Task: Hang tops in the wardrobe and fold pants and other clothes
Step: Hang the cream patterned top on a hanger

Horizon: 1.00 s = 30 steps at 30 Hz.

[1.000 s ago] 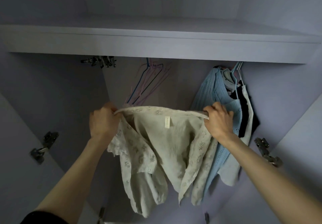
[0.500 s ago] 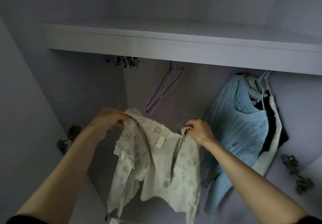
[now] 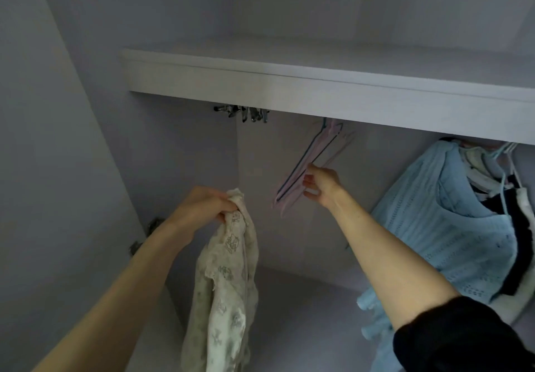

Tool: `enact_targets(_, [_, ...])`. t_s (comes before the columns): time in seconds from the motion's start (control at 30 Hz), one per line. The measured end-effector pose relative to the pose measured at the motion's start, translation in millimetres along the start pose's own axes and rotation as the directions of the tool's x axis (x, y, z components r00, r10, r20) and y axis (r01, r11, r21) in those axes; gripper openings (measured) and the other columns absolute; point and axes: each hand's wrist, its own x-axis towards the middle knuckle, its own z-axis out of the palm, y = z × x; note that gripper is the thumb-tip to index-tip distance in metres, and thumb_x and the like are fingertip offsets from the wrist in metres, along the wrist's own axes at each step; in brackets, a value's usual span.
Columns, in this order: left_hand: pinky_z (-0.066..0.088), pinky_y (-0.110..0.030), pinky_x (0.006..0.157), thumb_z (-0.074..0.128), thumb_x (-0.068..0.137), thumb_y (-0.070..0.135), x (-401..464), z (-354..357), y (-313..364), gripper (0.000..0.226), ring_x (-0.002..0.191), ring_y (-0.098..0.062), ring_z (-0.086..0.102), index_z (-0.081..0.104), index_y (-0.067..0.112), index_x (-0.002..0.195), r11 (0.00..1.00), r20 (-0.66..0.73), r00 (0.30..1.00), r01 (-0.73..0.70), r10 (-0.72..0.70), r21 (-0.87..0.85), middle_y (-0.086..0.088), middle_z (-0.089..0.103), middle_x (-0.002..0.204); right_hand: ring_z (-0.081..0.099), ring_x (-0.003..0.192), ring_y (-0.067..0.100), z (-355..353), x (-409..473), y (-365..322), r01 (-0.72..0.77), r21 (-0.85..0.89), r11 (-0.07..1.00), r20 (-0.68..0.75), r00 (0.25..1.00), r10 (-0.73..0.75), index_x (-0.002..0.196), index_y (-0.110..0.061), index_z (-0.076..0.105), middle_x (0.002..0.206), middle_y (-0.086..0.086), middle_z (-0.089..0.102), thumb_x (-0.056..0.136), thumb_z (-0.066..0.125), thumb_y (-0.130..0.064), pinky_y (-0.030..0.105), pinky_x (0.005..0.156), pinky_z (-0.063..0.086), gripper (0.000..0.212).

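Left hand (image 3: 202, 205) clenched on the bunched top edge of the cream printed top (image 3: 228, 279), which hangs limp below it inside the wardrobe. Right hand (image 3: 320, 182) pinches the lower bar of the empty hangers (image 3: 307, 168) under the shelf (image 3: 289, 87). Judged: fabric light, soft, no stiffness (lace trim likely snags); best held at shoulders or neckline. Open room lies between hangers and the blue knit top (image 3: 451, 226); the shelf edge limits lift.

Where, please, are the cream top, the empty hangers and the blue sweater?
cream top (image 3: 228, 279), head view, hanging patterned fabric.
empty hangers (image 3: 311, 158), head view, pink arm.
blue sweater (image 3: 443, 226), head view, knitted front.
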Motion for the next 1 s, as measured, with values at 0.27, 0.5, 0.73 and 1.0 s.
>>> enact_targets(0.27, [0.036,-0.004,0.041,0.060,0.082,-0.002,9,-2,-6,0.021,0.042,0.005,0.055,0.067,0.011,0.067,0.999,0.018,0.999,-0.036,0.035,0.026,0.011,0.062,0.047,0.056,0.078,0.025,0,4,-6,-0.076,0.209,0.975,0.162,0.986,0.042,0.087,-0.007,0.052,0.082,0.011,0.053,0.097,0.050,-0.019,0.050,0.084,0.051,0.015])
enact_targets(0.5, [0.040,-0.005,0.044,0.060,0.081,-0.004,9,-2,-2,0.019,0.045,0.001,0.059,0.069,0.007,0.069,0.999,0.004,0.999,-0.049,0.049,0.003,0.007,0.065,0.051,0.050,0.075,0.019,12,9,-15,-0.081,0.101,0.992,0.140,0.988,0.066,0.079,-0.012,0.051,0.081,0.006,0.050,0.095,0.053,-0.024,0.047,0.085,0.050,0.021])
enact_targets(0.73, [0.043,-0.006,0.047,0.059,0.083,-0.003,6,-13,-7,0.022,0.047,0.000,0.060,0.068,0.010,0.067,0.999,-0.019,0.999,-0.038,0.039,0.027,0.008,0.065,0.051,0.037,0.052,0.014,20,20,-14,0.124,0.083,0.989,-0.194,0.975,-0.106,0.102,-0.014,0.050,0.070,0.005,0.045,0.099,0.031,-0.006,0.020,0.040,0.031,0.021])
enact_targets(1.0, [0.040,-0.008,0.043,0.064,0.081,0.004,10,8,-12,0.020,0.043,0.001,0.054,0.066,0.009,0.062,0.990,-0.037,0.997,-0.065,0.070,0.126,0.005,0.058,0.048,0.030,0.046,0.010,-37,10,-7,0.345,0.015,0.939,-0.301,0.897,-0.325,0.091,-0.017,0.053,0.059,-0.001,0.036,0.098,0.039,-0.017,0.017,0.039,0.026,0.016])
